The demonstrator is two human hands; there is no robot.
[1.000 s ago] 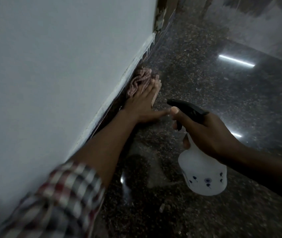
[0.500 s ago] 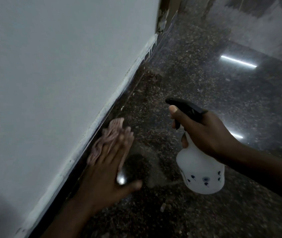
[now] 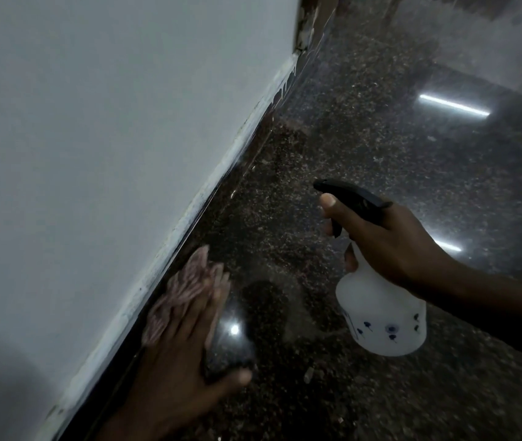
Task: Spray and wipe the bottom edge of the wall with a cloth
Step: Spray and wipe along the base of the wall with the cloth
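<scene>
A white wall (image 3: 100,148) fills the left, and its bottom edge (image 3: 189,214) runs diagonally down to the lower left, with white paint drips near the far end. My left hand (image 3: 186,351) presses a pinkish striped cloth (image 3: 183,288) flat against the dark skirting beside that edge. My right hand (image 3: 390,243) holds a white spray bottle (image 3: 380,316) with a black trigger head (image 3: 351,194), nozzle pointing left toward the wall, raised a little above the floor.
The dark speckled stone floor (image 3: 380,122) is glossy and reflects tube lights (image 3: 453,105). A chipped wooden frame corner (image 3: 313,23) ends the wall at the top. Small bits of debris lie on the floor near the bottle.
My left hand has slid the cloth back along the wall's bottom edge toward me, from far up near the corner to close by. My right hand and the bottle have barely moved.
</scene>
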